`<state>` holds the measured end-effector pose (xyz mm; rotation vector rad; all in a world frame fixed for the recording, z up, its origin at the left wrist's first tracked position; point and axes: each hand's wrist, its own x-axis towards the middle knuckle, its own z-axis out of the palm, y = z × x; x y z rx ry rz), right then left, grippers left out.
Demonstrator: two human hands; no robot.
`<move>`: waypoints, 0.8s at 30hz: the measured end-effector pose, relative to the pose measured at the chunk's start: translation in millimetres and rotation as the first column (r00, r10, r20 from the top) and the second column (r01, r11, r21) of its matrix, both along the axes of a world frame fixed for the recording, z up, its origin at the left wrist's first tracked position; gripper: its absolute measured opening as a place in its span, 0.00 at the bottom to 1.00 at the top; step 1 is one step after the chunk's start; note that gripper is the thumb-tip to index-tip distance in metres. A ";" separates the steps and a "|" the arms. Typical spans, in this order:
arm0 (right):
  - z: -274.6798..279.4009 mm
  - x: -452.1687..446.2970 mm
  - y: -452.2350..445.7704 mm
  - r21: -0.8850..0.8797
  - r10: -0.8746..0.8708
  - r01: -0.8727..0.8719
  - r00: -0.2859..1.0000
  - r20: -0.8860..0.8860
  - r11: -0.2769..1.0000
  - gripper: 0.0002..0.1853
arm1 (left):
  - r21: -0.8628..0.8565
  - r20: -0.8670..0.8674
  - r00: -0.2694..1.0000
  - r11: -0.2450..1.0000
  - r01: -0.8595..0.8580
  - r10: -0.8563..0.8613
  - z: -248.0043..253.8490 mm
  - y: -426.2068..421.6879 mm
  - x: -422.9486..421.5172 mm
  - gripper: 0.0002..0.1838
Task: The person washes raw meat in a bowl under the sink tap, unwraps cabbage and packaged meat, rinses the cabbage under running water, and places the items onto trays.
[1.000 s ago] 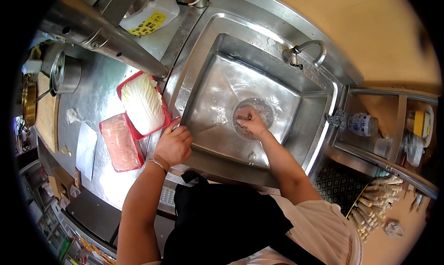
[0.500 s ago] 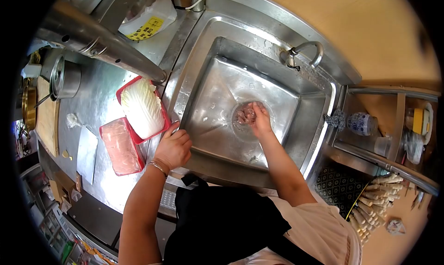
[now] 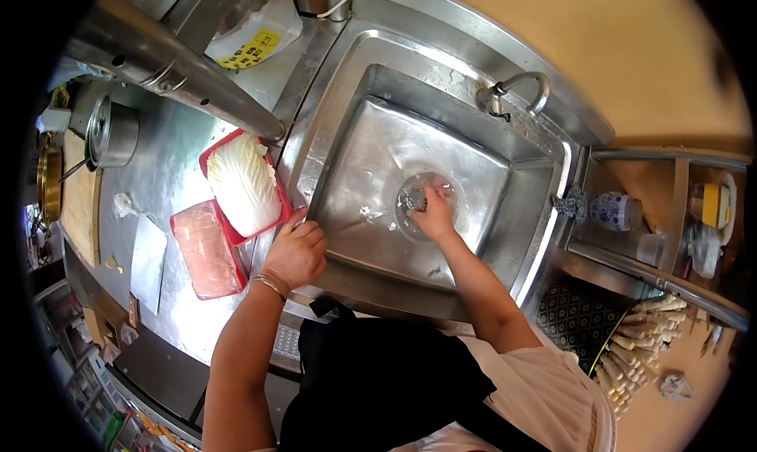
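Observation:
Inside the steel sink (image 3: 371,160), my right hand (image 3: 436,215) reaches into the round drain area (image 3: 460,207). Its fingers are curled together beside a small dark, shiny clump, whose kind I cannot make out. My left hand (image 3: 296,255) is closed at the sink's left rim, with a small pale, shiny bit showing by the thumb; what it grips is unclear. Close to the left hand, a wrapped half of napa cabbage (image 3: 243,185) lies in a red tray (image 3: 211,154). Against it lies a wrapped tray of pale pink meat (image 3: 206,251).
A faucet (image 3: 516,93) stands at the sink's back edge. A grey scourer (image 3: 572,204) sits by the right rim. A steel post (image 3: 181,77) rises left of the sink. A cleaver (image 3: 148,263) and a pot (image 3: 118,136) are on the left counter.
My right hand has shifted slightly left and toward me over the drain, and its fingers have turned. Reddish bits at the fingers no longer show; a dark clump does. My left hand stays put.

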<state>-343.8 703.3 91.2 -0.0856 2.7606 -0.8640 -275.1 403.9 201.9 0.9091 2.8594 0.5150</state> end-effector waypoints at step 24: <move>77.9 3.5 43.6 -0.347 -0.058 0.172 0.947 0.316 0.922 0.07 | 0.018 -0.005 1.000 1.000 0.003 -0.003 0.2 -0.4 0.5 0.06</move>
